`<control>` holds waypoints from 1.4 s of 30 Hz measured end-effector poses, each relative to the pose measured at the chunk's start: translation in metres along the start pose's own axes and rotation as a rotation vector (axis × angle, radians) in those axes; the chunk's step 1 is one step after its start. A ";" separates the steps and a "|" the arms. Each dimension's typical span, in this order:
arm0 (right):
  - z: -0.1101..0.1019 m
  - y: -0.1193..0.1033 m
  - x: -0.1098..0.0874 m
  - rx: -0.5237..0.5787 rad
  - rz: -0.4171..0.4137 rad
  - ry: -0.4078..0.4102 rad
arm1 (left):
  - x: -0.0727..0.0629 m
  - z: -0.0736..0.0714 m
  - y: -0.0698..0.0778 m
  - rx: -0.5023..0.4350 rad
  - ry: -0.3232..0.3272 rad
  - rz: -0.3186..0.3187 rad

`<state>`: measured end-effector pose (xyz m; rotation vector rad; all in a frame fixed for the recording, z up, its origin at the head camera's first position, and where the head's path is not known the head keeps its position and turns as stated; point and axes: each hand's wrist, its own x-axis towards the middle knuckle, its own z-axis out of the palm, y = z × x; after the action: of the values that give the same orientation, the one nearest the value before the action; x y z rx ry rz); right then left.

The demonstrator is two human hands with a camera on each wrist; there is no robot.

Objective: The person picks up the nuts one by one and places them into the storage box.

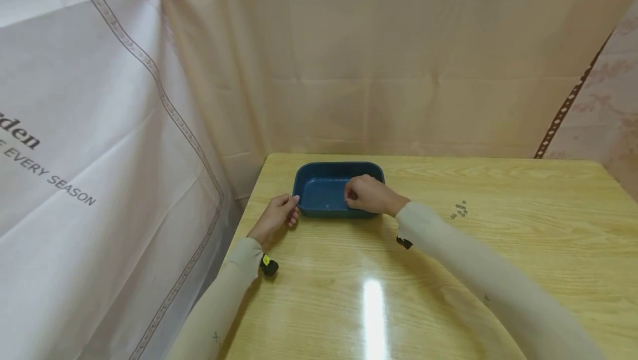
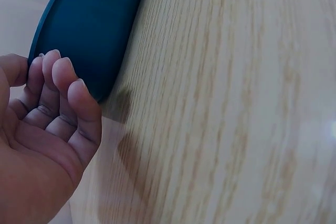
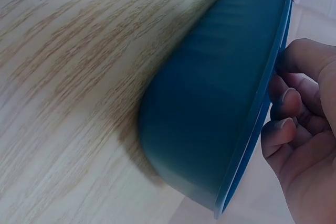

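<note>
A deep blue plastic basin (image 1: pixel 319 191) with rounded corners stands on the table. At its front left corner my left hand (image 1: pixel 279 215) pinches the rim between thumb and forefinger, the other fingers curled outside the wall (image 2: pixel 89 19). My right hand (image 1: pixel 368 195) reaches over the basin's right part, fingers bent downward inside it. In the right wrist view the rim hides the tips of the thumb and forefinger, so I cannot tell whether they pinch something small. One tiny metal ring-like piece (image 1: pixel 327 206) lies on the basin floor near the front wall.
Several small metal ring-like pieces (image 1: pixel 461 209) lie in a loose cluster right of the basin, beyond my right forearm. The wood-grain table (image 1: pixel 319 271) meets a hanging beige cloth (image 1: pixel 359 72) behind, with a printed pale cloth (image 1: pixel 99 155) on the left.
</note>
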<state>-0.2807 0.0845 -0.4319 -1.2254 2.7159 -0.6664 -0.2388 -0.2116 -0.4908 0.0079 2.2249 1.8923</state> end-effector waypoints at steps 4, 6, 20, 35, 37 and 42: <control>0.003 0.000 0.003 -0.002 -0.003 -0.012 | -0.001 0.000 0.001 0.005 0.001 -0.005; 0.004 0.001 0.003 -0.007 -0.006 -0.013 | -0.001 0.000 0.001 0.002 0.001 -0.009; 0.008 0.001 0.007 -0.018 0.016 -0.044 | -0.002 0.000 0.001 0.004 0.001 -0.008; 0.008 0.000 0.005 -0.030 -0.015 -0.036 | -0.003 0.002 0.005 -0.006 -0.008 -0.002; 0.008 0.000 0.005 -0.033 -0.018 -0.033 | -0.004 0.002 0.005 -0.005 -0.008 -0.003; 0.008 0.002 0.004 -0.035 -0.011 -0.029 | -0.003 0.002 0.004 -0.011 -0.006 0.000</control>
<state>-0.2830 0.0795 -0.4397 -1.2492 2.7104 -0.5994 -0.2365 -0.2098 -0.4868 0.0122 2.2108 1.9019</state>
